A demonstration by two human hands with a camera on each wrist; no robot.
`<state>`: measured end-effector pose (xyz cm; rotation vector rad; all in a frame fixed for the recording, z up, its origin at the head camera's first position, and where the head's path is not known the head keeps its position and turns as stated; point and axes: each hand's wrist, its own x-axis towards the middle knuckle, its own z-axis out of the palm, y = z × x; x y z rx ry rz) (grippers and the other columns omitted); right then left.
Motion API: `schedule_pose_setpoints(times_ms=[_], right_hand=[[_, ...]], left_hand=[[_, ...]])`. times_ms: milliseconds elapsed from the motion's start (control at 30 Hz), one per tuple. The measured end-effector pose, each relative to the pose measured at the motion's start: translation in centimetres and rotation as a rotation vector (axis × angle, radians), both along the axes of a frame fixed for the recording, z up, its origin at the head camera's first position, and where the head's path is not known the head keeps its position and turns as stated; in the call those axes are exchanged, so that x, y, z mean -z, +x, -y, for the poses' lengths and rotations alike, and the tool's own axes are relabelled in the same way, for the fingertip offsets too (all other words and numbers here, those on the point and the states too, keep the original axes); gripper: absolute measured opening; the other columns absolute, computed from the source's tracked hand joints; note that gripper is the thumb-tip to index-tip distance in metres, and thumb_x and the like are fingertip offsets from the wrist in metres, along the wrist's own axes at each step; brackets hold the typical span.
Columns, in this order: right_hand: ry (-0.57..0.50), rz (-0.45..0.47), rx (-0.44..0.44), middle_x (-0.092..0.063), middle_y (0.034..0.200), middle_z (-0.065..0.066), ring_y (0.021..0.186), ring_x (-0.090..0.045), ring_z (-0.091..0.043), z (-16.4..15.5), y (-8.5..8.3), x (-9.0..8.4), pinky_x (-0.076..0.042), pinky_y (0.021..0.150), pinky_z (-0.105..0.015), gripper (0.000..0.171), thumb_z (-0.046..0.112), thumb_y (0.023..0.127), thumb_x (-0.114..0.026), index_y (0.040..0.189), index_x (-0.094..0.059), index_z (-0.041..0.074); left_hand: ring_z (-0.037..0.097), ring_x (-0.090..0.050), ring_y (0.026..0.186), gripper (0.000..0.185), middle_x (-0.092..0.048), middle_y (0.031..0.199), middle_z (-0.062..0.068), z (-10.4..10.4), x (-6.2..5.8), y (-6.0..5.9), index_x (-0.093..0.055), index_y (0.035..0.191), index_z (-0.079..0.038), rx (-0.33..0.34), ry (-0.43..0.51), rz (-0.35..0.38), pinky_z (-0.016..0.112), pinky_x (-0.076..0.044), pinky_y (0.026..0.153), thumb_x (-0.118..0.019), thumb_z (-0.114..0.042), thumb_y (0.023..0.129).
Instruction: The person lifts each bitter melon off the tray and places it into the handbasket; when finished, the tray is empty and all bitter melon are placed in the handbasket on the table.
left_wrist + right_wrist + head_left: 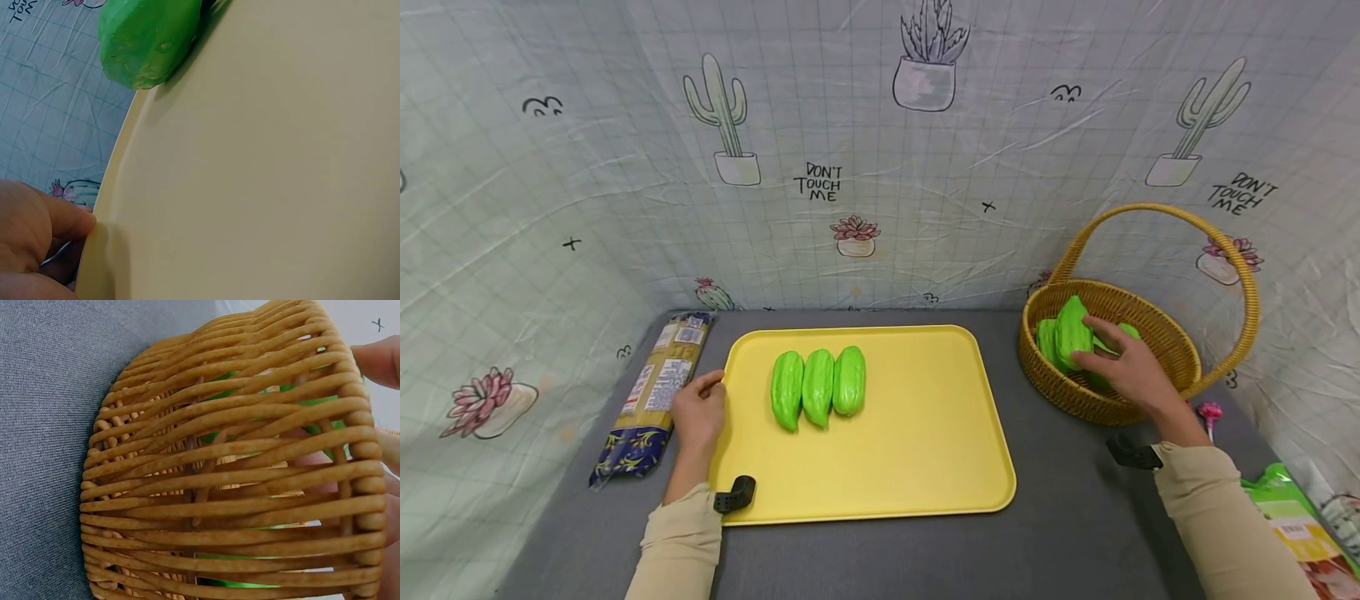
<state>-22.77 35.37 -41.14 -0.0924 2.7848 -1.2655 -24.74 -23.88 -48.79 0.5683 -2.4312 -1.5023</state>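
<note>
Three green gourds (817,387) lie side by side on the yellow tray (925,467) in the head view. My left hand (709,393) grips the tray's left rim, thumb on top; in the left wrist view a finger (59,222) presses the tray's (262,175) edge, with one gourd (147,40) beyond. My right hand (1086,343) reaches into the wicker basket (1165,350) and holds a green gourd (1070,332) there, with more gourds beside it. In the right wrist view the basket wall (206,456) fills the frame, green showing through the weave, one fingertip (378,359) over the rim.
A long packet of pasta (651,396) lies left of the tray on the grey tabletop (1067,517). A green packet (1292,517) sits at the lower right and a small pink thing (1210,410) beside the basket. A cactus-print cloth backs the table.
</note>
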Motion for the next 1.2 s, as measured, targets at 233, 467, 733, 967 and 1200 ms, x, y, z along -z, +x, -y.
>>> schedule_pose_setpoints(times_ms=[233,467,733,967,1200], right_hand=[[0.011,0.014,-0.001,-0.017,0.168,-0.026,0.145,-0.033,-0.056,-0.3,0.0,0.4,-0.053,0.094,-0.022,0.079,0.037,0.103,-0.06,0.164,-0.019,0.007],[0.04,0.028,-0.004,-0.017,0.167,-0.029,0.145,-0.031,-0.057,-0.6,-0.2,0.8,-0.044,0.107,-0.057,0.078,0.036,0.105,-0.058,0.164,-0.018,0.006],[0.055,0.039,0.005,-0.017,0.166,-0.032,0.145,-0.027,-0.06,-1.2,-0.1,1.0,-0.039,0.105,-0.066,0.076,0.035,0.106,-0.055,0.164,-0.017,0.004],[0.075,0.055,0.022,-0.015,0.163,-0.038,0.143,-0.023,-0.064,-1.7,-0.1,1.0,-0.036,0.105,-0.072,0.076,0.035,0.107,-0.052,0.164,-0.015,0.003],[0.121,0.043,0.02,-0.015,0.161,-0.041,0.137,-0.03,-0.067,-2.1,-0.2,1.2,-0.04,0.101,-0.072,0.074,0.035,0.108,-0.05,0.163,-0.014,0.001]], left_hand=[[0.038,-0.062,0.117,0.035,-0.063,0.133,0.027,0.1,0.2,0.1,-0.063,0.136,0.002,-0.003,-0.017,-0.029,0.001,-0.034,0.066,-0.047,-0.008,0.106],[0.037,-0.061,0.117,0.036,-0.063,0.134,0.026,0.1,0.2,0.2,-0.063,0.137,0.001,0.0,-0.009,-0.018,0.001,-0.034,0.065,-0.047,-0.008,0.107],[0.037,-0.061,0.118,0.036,-0.062,0.134,0.027,0.2,0.3,0.3,-0.062,0.138,0.002,0.004,-0.005,-0.011,0.001,-0.035,0.065,-0.047,-0.008,0.107],[0.037,-0.061,0.117,0.036,-0.062,0.133,0.027,0.2,0.4,0.4,-0.062,0.138,0.002,0.005,-0.005,-0.008,0.001,-0.035,0.065,-0.047,-0.008,0.107],[0.036,-0.06,0.119,0.036,-0.062,0.135,0.026,0.3,0.6,0.4,-0.062,0.139,0.001,0.007,-0.005,0.001,0.001,-0.035,0.066,-0.047,-0.01,0.107]])
